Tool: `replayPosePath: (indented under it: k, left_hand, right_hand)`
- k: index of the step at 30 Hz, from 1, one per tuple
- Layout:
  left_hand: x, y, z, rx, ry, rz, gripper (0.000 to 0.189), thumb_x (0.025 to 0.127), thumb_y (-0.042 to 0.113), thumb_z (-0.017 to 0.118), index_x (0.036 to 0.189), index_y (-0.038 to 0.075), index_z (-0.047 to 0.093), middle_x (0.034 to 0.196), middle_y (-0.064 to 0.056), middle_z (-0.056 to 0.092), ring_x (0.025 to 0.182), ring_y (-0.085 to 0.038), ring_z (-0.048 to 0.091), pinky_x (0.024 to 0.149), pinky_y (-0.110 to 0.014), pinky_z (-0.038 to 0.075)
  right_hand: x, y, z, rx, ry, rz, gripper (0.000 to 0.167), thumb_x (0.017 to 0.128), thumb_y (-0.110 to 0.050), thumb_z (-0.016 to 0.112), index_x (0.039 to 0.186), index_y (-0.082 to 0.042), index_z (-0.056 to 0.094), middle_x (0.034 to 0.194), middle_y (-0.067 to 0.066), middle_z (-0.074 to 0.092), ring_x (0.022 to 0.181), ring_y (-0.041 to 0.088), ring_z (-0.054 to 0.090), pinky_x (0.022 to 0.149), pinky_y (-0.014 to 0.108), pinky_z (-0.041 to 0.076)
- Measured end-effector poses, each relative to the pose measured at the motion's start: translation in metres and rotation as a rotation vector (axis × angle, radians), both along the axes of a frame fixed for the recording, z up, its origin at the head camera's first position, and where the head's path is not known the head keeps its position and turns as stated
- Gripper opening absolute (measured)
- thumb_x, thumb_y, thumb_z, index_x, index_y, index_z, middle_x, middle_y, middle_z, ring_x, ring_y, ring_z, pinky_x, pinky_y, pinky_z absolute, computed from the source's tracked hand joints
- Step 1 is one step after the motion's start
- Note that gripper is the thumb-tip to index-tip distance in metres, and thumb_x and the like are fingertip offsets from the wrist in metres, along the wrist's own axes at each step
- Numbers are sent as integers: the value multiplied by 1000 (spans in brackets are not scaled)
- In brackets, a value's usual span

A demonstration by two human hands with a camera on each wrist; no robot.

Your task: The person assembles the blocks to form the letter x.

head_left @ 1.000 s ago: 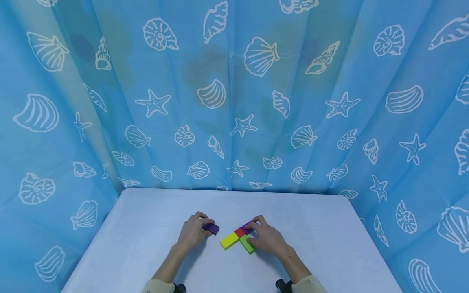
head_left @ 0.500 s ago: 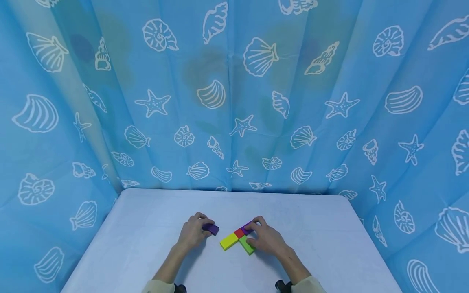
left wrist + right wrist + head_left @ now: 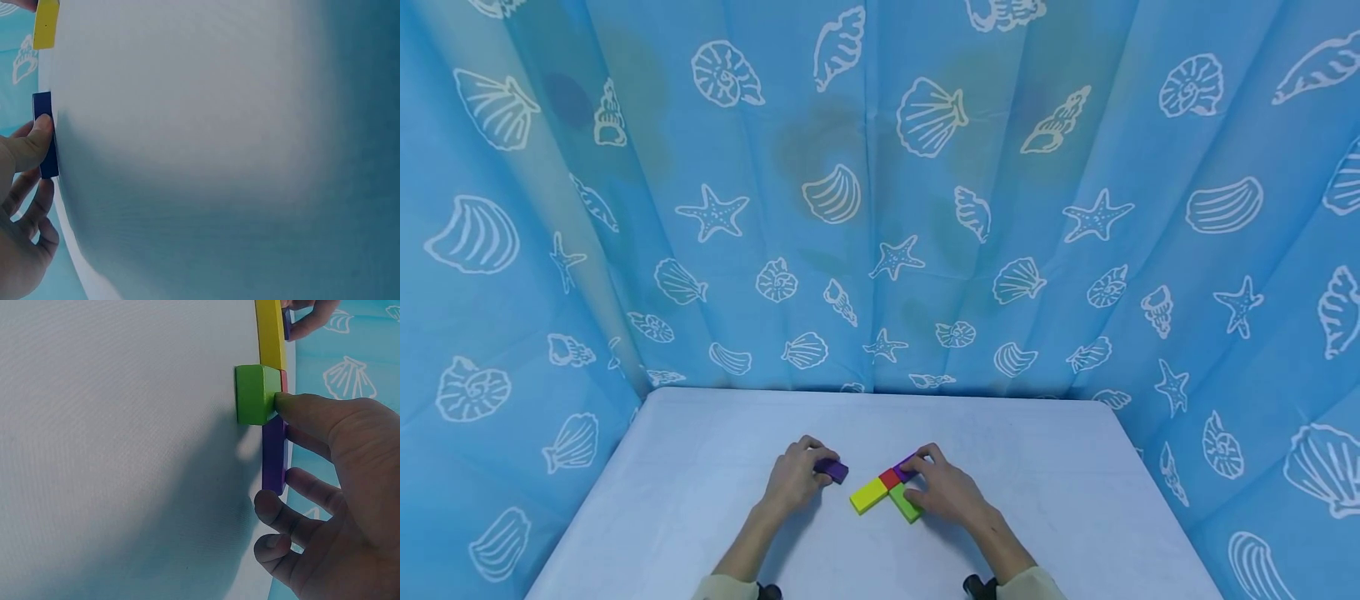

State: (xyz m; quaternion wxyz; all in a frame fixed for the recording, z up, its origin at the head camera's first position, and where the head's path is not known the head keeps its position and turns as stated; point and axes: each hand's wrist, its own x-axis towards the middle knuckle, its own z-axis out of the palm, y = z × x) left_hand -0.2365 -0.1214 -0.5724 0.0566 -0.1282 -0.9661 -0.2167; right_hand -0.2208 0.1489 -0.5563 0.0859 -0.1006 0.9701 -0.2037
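In the head view, my left hand pinches a dark purple block, apart from the others. The left wrist view has the thumb on its face and fingers on the other side. My right hand is at a joined group: a yellow block, a small red block, a green block and a second purple block. Yellow, red and purple form a line; green juts out from it toward me. My right thumb touches green, while fingers reach behind the purple block, partly hiding it.
A white-covered table lies under the hands and blocks. Behind and beside it hangs a blue curtain with white shell and starfish prints. Dark wrist cameras sit at both sleeves.
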Motion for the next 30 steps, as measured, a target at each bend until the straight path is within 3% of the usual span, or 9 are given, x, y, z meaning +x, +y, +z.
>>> replayPosePath:
  k: [6, 30]
  left_hand:
    - [0, 1, -2, -11, 25, -4, 33, 82, 18, 84, 113, 24, 76, 117, -5, 63, 105, -26, 60, 93, -48, 50]
    - [-5, 5, -1, 11, 13, -53, 31, 84, 19, 83, 113, 25, 76, 117, -6, 63, 103, -26, 59, 94, -48, 50]
  right_hand:
    - [0, 1, 1, 2, 5, 11, 40, 87, -35, 77, 124, -26, 67, 134, 5, 48, 103, 23, 61, 87, 43, 55]
    - [0, 2, -2, 5, 33, 28, 39, 87, -35, 77, 125, -27, 67, 135, 6, 48, 105, 24, 61, 88, 43, 56]
